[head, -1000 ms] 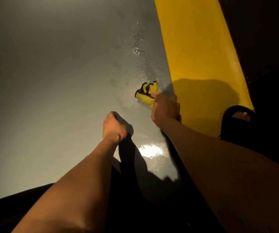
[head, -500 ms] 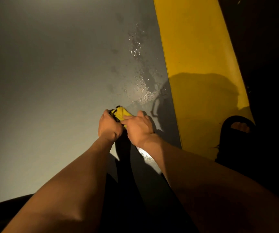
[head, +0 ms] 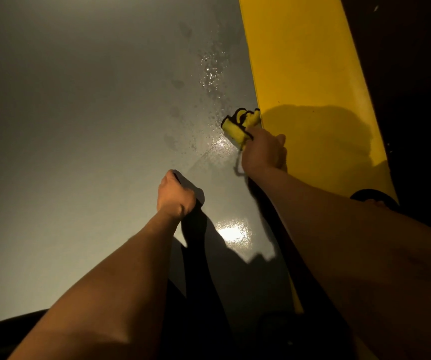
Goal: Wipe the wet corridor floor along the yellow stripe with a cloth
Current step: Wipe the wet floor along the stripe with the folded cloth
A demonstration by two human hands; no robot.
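A bunched yellow cloth with dark edging lies on the grey floor right at the left edge of the yellow stripe. My right hand grips its near end and presses it onto the floor. Water droplets glisten on the grey floor just beyond and left of the cloth, and a wet sheen shines nearer me. My left hand is planted on the floor to the left, fingers curled under as a fist, holding nothing.
A foot in a dark sandal stands at the stripe's right edge, behind my right forearm. Beyond the stripe on the right the floor is dark. My shadow falls across the stripe and the floor near me.
My right hand has swept the cloth from beside my left hand forward and to the right, up to the stripe's edge. The left hand has stayed planted on the floor.
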